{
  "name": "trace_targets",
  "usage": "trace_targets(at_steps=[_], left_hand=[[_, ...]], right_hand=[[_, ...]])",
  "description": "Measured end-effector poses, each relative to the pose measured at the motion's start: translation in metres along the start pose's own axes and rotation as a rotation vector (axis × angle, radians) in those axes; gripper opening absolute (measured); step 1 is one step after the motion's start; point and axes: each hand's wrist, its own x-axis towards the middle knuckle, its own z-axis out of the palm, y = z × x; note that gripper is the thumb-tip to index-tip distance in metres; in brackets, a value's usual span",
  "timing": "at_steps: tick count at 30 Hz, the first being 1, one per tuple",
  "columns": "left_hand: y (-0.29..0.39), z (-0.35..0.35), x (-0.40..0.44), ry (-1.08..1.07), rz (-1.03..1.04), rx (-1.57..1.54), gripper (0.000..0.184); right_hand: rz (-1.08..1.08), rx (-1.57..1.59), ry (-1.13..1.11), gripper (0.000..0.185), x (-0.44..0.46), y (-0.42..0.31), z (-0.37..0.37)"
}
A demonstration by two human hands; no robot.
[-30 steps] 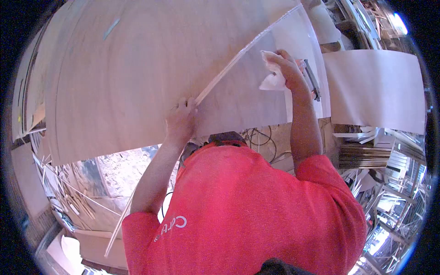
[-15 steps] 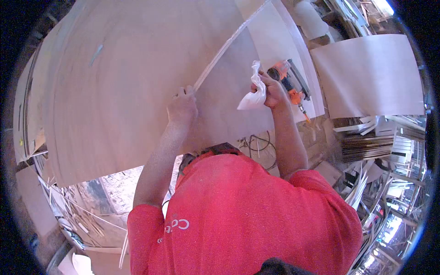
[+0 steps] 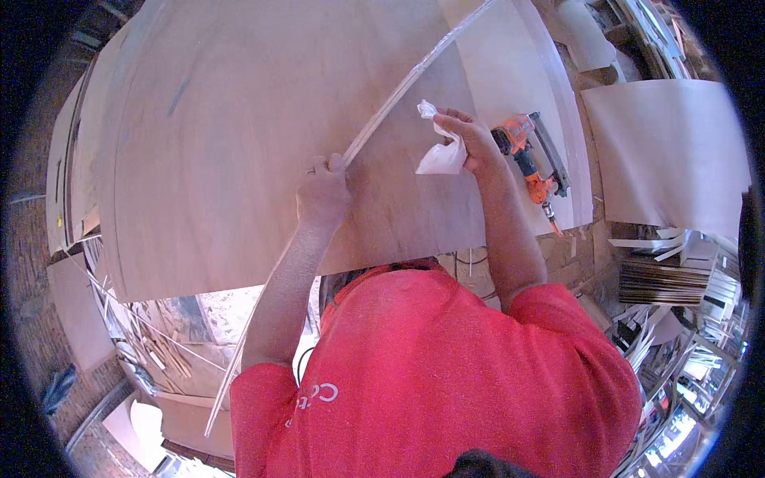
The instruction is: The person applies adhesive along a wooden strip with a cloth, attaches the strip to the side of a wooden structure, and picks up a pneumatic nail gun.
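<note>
My left hand is closed around a long thin wooden strip. The strip runs diagonally over a large plywood sheet, and its near end hangs past the sheet's edge beside my left forearm. In my right hand is a small white plastic bag, pinched near its twisted top, its wider part hanging over the sheet. Whether the bag holds anything I cannot tell. Just right of that hand lies an orange and black nail gun, with a hose fitting at its lower end.
Another pale sheet lies at the right, above a stack of thin boards. Wood strips and offcuts litter the floor at the lower left. A pale panel rests beyond the left edge.
The strip's near end now shows beyond my left forearm. My right hand has turned, and the bag's top has tipped left. The whole view has shifted slightly.
</note>
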Motion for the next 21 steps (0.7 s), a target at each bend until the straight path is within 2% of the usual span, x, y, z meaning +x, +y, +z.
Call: trace_targets(at_steps=[2,11,13,19,20,21], left_hand=[[0.001,-0.001,-0.001,-0.013,-0.015,0.005,0.018],[0.000,-0.008,-0.001,-0.012,-0.053,-0.076,0.017],[-0.003,-0.003,0.001,0.011,-0.030,-0.090,0.016],[-0.002,-0.011,0.001,-0.050,-0.039,-0.117,0.018],[-0.002,-0.012,0.001,-0.046,-0.043,-0.123,0.018],[-0.003,-0.011,0.001,-0.058,-0.038,-0.124,0.019]], right_hand=[[-0.045,-0.220,0.045,0.041,-0.004,-0.014,0.016],[-0.009,-0.098,0.058,0.045,0.028,-0.033,0.019],[0.046,-0.028,-0.096,0.045,0.036,-0.034,0.008],[0.081,-0.047,-0.228,0.043,0.043,-0.038,0.013],[0.081,-0.055,-0.230,0.043,0.042,-0.038,0.014],[0.077,-0.073,-0.120,0.045,0.036,-0.039,0.022]])
